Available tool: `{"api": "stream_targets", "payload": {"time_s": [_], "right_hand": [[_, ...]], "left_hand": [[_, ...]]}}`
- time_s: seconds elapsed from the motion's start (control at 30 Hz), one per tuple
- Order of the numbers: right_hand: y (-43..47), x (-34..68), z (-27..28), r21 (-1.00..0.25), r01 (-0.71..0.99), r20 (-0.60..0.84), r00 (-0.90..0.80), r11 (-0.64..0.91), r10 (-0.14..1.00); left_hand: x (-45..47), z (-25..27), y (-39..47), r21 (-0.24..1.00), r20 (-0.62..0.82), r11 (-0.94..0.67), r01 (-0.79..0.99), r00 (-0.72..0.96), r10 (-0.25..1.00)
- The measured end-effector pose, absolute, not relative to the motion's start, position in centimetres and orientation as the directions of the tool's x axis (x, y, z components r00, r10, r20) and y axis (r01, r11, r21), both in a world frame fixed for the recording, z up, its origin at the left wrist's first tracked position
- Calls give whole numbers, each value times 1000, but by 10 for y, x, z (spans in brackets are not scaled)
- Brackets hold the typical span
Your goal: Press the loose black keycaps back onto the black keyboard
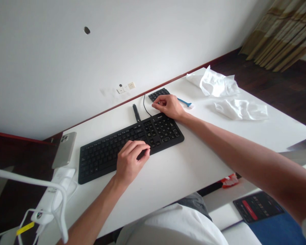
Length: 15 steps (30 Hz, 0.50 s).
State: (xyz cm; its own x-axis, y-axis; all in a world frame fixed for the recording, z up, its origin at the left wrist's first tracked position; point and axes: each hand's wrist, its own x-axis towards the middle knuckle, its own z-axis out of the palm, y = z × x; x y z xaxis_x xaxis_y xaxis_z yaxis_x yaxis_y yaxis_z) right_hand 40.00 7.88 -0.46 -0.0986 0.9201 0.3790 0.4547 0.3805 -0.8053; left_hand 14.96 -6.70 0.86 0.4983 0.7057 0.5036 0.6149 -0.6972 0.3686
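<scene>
A black keyboard lies across the white table. My left hand rests at its front edge, near the middle, with thumb and fingertips close together; what they hold, if anything, cannot be made out. Past the keyboard's back right corner, my right hand is closed in a pinch, its contents also too small or hidden to name. Just behind this hand lies a dark piece covered with keys, partly hidden by the fingers. A blue-handled brush with pale bristles lies right of my right hand.
Behind the keyboard are a black pen-like tool and a cable. Crumpled white sheets lie at the far right. A phone and white power strip are at the left edge. The wall runs along the back.
</scene>
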Motion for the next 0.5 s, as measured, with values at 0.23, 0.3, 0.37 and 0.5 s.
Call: {"api": "stream_targets", "payload": {"time_s": [0.23, 0.3, 0.37, 0.5], "right_hand": [[78, 400, -4, -810, 448, 374, -106, 380, 921], [78, 400, -4, -809, 446, 374, -111, 382, 921], [78, 400, -3, -808, 447, 377, -110, 384, 920], [77, 400, -3, -806, 456, 372, -105, 377, 922]], "left_hand": [[148, 9, -66, 303, 521, -731, 611, 537, 664], [146, 10, -67, 249, 511, -742, 622, 566, 647], [145, 11, -68, 193, 494, -749, 634, 597, 632], [143, 14, -73, 157, 472, -753, 639, 621, 625]]}}
